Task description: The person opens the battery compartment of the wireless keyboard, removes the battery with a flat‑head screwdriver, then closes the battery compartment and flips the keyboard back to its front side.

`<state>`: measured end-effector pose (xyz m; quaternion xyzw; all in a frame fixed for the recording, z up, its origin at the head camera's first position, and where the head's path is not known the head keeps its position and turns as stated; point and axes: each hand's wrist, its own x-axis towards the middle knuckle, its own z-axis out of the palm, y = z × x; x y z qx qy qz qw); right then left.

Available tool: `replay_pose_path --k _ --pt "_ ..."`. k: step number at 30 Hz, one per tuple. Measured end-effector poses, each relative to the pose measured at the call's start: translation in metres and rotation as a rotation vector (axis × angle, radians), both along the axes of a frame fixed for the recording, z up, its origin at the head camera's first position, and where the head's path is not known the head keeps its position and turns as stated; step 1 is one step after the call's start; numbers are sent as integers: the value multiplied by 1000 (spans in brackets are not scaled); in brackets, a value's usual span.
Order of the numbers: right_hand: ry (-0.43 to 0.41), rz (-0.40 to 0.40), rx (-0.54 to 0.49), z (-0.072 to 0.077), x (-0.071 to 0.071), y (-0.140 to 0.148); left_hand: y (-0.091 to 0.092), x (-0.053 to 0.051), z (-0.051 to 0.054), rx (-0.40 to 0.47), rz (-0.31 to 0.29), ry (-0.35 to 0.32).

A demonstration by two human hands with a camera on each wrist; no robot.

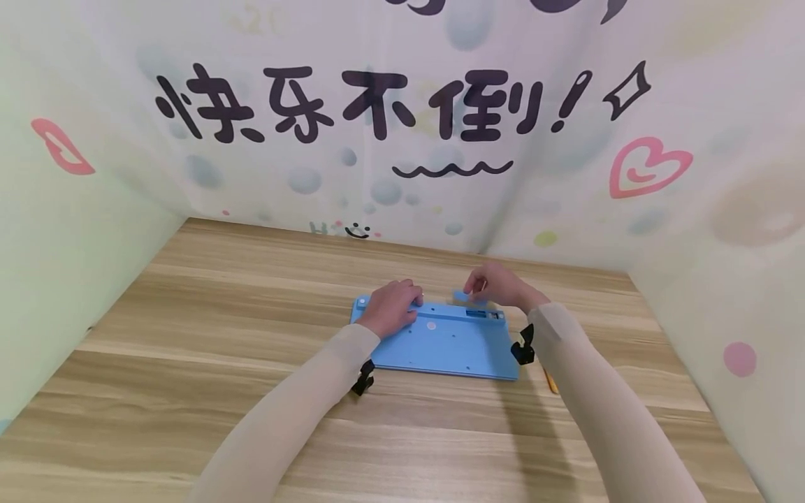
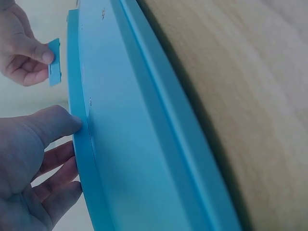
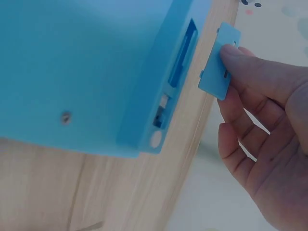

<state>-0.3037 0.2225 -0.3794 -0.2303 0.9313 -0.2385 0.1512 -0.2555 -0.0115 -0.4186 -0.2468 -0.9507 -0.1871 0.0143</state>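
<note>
A light blue keyboard [image 1: 453, 349] lies on the wooden table with its underside up, showing screws and a raised strip along the far edge. My left hand [image 1: 391, 307] grips that far edge, thumb on top and fingers behind it, as the left wrist view shows. In my right hand [image 1: 499, 285] a small blue battery cover [image 3: 219, 62] is pinched between thumb and fingers. It is held apart from the keyboard, just beyond the uncovered battery slot [image 3: 184, 55] near the strip's right end. A small recess with a whitish part [image 3: 161, 108] sits beside the slot.
A slim orange object [image 1: 550, 383] lies on the table right of the keyboard, partly hidden by my right forearm. The table [image 1: 220, 335] meets a printed cloth wall [image 1: 352, 188] at the back and pale walls at both sides.
</note>
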Motion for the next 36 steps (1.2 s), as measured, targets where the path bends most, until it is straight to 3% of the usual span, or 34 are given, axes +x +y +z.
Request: replay_pose_path --k 20,36 --pt "-38 15 3 3 19 16 -1 1 1 -8 16 7" --pt "-80 13 5 -2 15 22 1 3 3 -4 8 1"
